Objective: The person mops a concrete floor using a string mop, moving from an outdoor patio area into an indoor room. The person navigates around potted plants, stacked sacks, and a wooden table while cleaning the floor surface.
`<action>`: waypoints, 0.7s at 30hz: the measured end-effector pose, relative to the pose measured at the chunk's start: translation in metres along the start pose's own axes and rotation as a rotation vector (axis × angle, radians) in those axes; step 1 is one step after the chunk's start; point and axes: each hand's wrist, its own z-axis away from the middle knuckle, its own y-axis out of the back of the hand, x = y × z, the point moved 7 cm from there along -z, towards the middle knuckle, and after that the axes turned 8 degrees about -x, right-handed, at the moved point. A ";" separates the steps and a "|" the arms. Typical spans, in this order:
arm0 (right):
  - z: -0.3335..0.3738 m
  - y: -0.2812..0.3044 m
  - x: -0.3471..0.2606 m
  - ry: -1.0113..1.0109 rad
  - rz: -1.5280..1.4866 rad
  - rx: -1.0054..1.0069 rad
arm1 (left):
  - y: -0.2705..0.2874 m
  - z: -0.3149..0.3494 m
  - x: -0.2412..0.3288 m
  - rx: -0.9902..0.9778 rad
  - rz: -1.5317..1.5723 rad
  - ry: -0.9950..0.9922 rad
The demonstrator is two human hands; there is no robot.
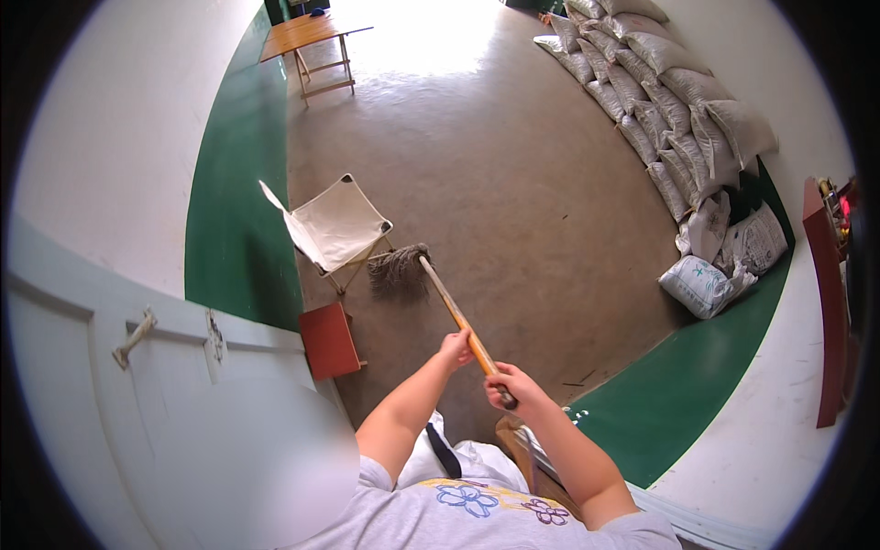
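While both sets of fingers are curled tight around the wooden mop handle [458, 321], the person's left hand [456, 348] grips the shaft further down toward the head and the right hand [510, 385] clenches the top end of it, close to the body. From these grips the handle slants away and to the left, ending in a grey string mop head [399, 270] that rests on the concrete floor [513, 183], touching or just beside the leg of a folding stool with a cream canvas seat [335, 225]. Judging by the pose, a mopping stroke is in hand, the head pushed out to the far end of its reach near the left wall; the next move probably calls for a pull back or a sideways sweep that keeps the strings clear of the stool's legs and of the small red stool [328, 341] nearer the person. The floor is bare brownish concrete, dull and marked, washed out by strong light at the far end. Green-painted skirting [234, 202] runs along white walls on both sides. Stacked grey sacks [665, 101] are piled against the right wall, with printed white bags [706, 280] at the foot of the pile. A wooden folding table [307, 37] stands far off, and a pale door with a latch [137, 335] fills the near left.
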 end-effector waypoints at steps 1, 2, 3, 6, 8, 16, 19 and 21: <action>0.012 0.005 -0.008 -0.002 -0.011 0.024 | -0.011 -0.009 -0.007 0.040 -0.009 0.067; 0.036 0.019 -0.016 0.017 -0.058 0.080 | -0.065 0.029 0.007 0.027 -0.062 0.115; 0.053 0.016 -0.022 0.004 -0.062 0.094 | -0.065 0.007 -0.004 0.000 0.004 0.119; 0.107 0.040 -0.043 -0.013 0.003 0.268 | -0.108 0.004 -0.041 0.043 -0.072 0.299; 0.143 0.076 -0.046 -0.023 0.034 0.320 | -0.153 0.020 -0.058 -0.114 -0.216 0.437; 0.146 0.117 -0.113 0.037 0.245 0.344 | -0.203 -0.060 -0.068 -0.330 -0.082 0.490; 0.105 0.132 -0.144 0.060 0.289 0.320 | -0.211 -0.076 -0.012 -0.178 -0.195 0.454; 0.069 0.130 -0.175 0.073 0.332 0.276 | -0.194 -0.117 0.016 -0.125 -0.164 0.359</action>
